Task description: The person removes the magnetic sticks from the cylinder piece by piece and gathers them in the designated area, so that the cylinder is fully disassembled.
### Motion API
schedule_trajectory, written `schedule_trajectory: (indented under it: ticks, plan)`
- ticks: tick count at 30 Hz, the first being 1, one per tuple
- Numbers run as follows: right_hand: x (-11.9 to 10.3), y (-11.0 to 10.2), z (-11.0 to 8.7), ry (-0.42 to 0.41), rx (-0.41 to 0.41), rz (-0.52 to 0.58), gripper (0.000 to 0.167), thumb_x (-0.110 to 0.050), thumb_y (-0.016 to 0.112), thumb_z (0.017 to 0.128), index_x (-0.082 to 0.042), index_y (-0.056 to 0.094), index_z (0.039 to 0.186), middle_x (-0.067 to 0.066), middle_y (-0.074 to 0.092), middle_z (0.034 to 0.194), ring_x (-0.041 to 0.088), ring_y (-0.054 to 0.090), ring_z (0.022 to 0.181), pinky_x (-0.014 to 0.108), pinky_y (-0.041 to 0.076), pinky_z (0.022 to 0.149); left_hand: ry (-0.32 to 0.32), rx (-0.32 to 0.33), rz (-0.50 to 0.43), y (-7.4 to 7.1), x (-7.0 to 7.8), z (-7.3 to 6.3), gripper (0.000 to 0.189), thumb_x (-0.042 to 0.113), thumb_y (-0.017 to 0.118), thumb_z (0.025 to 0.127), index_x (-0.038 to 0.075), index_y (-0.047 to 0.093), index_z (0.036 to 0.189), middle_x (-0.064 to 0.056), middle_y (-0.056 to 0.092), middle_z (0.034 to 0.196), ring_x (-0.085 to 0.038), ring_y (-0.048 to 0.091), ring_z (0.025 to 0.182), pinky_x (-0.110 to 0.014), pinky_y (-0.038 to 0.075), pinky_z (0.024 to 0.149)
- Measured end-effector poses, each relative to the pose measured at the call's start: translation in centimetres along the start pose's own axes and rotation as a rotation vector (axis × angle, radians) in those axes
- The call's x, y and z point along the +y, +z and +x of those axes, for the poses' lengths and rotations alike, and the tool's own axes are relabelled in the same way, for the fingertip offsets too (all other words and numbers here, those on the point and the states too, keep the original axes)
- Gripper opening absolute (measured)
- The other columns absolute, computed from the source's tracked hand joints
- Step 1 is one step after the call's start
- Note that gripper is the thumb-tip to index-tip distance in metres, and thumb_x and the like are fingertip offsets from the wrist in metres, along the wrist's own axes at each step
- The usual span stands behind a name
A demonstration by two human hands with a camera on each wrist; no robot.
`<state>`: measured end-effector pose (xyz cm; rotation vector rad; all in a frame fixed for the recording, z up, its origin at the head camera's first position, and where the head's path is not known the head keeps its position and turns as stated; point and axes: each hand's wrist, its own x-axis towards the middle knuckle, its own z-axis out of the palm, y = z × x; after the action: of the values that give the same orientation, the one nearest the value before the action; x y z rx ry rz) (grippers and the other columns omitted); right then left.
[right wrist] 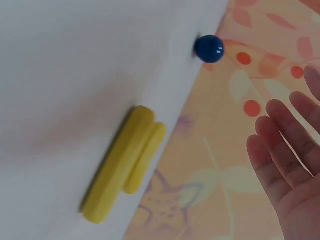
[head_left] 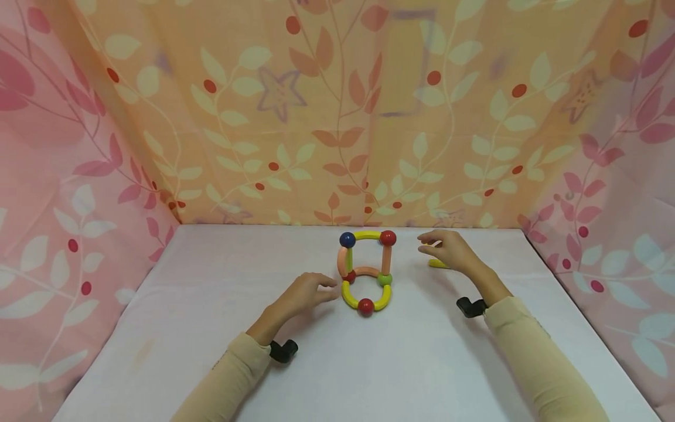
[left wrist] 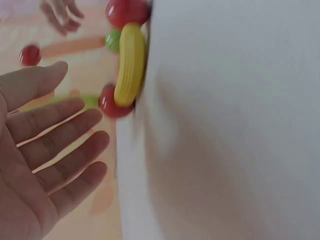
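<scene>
A toy frame of coloured sticks and balls stands mid-table, with a blue ball point(head_left: 347, 240) and a red ball point(head_left: 388, 238) as its upper corners. At its foot, curved yellow sticks point(left wrist: 131, 65) meet at a red ball point(head_left: 366, 306). My left hand point(head_left: 304, 294) is just left of the frame, fingers extended, holding nothing. Over to the right, my right hand point(head_left: 449, 248) hovers above yellow sticks point(head_left: 436, 264), which it partly hides from the head camera. Two yellow sticks point(right wrist: 119, 165) lie side by side in the right wrist view, the fingers apart from them.
Another blue ball point(right wrist: 209, 48) sits on the table in the right wrist view. White cloth covers the table point(head_left: 369, 369). Patterned curtains point(head_left: 237, 117) hang behind it and on both sides. A black wrist camera point(head_left: 285, 350) projects below the left wrist.
</scene>
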<state>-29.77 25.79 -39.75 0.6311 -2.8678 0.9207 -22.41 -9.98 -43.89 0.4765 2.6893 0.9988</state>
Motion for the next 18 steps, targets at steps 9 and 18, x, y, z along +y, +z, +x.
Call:
schedule_trajectory:
  ticks: [9, 18]
  plan:
    - [-3.9, -1.2, 2.1, -0.082, 0.008, 0.027, 0.038, -0.02, 0.069, 0.091, -0.001, 0.064, 0.124, 0.02, 0.067, 0.118, 0.036, 0.062, 0.107, 0.053, 0.051, 0.093, -0.047, 0.228, -0.143, -1.7, -0.7, 0.5, 0.036, 0.029, 0.066, 0.093, 0.009, 0.067, 0.123, -0.005, 0.07, 0.119, -0.026, 0.064, 0.11, -0.04, 0.055, 0.091]
    - [-8.5, -0.3, 4.2, -0.11, -0.092, 0.075, 0.04, -0.025, 0.07, 0.091, -0.006, 0.065, 0.125, 0.016, 0.066, 0.122, 0.033, 0.058, 0.114, 0.052, 0.048, 0.099, 0.021, 0.389, -0.323, -0.9, 1.1, 0.9, 0.041, 0.034, 0.066, 0.093, 0.007, 0.066, 0.124, -0.009, 0.071, 0.117, -0.025, 0.066, 0.106, -0.039, 0.055, 0.093]
